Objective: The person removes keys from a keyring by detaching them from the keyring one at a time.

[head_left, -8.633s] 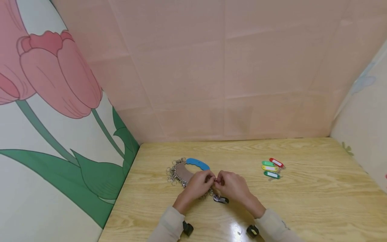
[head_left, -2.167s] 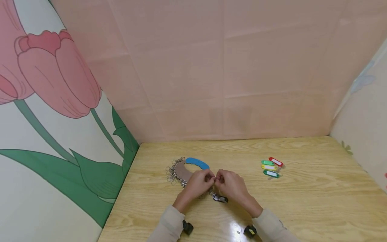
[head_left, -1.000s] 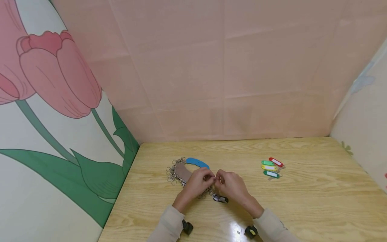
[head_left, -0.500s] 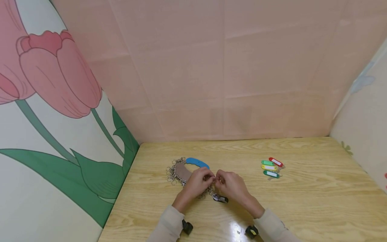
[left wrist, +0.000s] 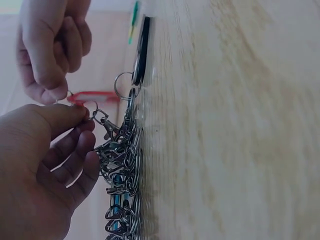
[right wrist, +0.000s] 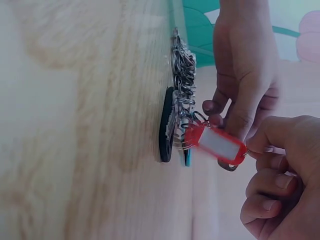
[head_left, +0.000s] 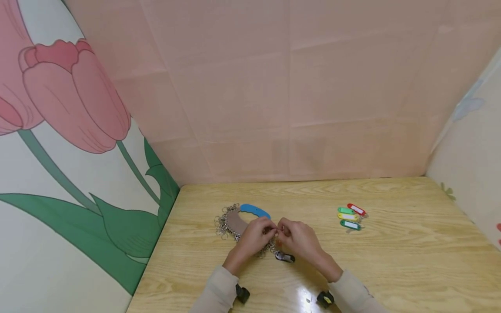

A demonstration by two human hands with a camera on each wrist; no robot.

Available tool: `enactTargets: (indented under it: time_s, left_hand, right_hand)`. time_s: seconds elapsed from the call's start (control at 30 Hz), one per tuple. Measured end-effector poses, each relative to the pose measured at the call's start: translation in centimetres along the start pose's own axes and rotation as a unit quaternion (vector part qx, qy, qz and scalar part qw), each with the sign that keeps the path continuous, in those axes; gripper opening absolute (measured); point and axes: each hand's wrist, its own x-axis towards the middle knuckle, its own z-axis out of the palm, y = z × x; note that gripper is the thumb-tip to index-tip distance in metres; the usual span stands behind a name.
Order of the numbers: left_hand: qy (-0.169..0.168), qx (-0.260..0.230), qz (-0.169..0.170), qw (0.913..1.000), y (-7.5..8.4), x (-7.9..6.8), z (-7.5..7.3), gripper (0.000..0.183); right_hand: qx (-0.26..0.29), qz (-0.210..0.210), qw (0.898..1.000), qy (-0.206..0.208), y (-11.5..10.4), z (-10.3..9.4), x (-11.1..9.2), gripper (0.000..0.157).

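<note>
In the head view both hands meet fingertip to fingertip over the near right end of a curved brown plate (head_left: pixel 236 222) with a blue grip (head_left: pixel 254 210). Small clasps and split rings (head_left: pixel 223 224) line its edge. My left hand (left wrist: pixel 45 160) pinches a split ring (left wrist: pixel 100 114) clipped to that row between thumb and forefinger. My right hand (right wrist: pixel 290 170) pinches the small wire ring at one end of a red key tag (right wrist: pixel 220 143) with a white label. The tag hangs between the hands, and a metal key head (right wrist: pixel 228 166) shows behind it.
A black and silver fob (head_left: pixel 284 257) on a ring lies just below the hands. Farther right on the wooden table (head_left: pixel 411 243) lie a red tag (head_left: pixel 356 209), a light green tag (head_left: pixel 345 210), a yellow tag (head_left: pixel 347 216) and a dark green tag (head_left: pixel 350 225).
Both hands stay in the same place with fingertips together, shifting only slightly. A bit of red now shows under the right fingertips. The plate and the loose tags have not moved.
</note>
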Motion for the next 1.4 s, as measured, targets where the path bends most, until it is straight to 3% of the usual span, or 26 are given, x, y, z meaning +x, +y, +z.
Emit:
enactTargets:
  time_s: [0.43, 1.13, 1.4]
  left_hand:
    - [0.003, -0.009, -0.019, 0.9998, 0.2, -0.1, -0.1, 0.012]
    - [0.008, -0.011, -0.022, 0.9997, 0.2, -0.2, -0.3, 0.013]
    - [0.008, -0.012, -0.020, 0.9997, 0.2, -0.1, -0.4, 0.013]
  right_hand:
    - [-0.009, 0.026, 1.000, -0.011, 0.0, -0.3, 0.2, 0.015]
    - [-0.029, 0.008, 0.999, 0.015, 0.2, -1.1, 0.7, 0.013]
    - [-0.024, 0.010, 1.000, 0.007, 0.4, -1.7, 0.8, 0.010]
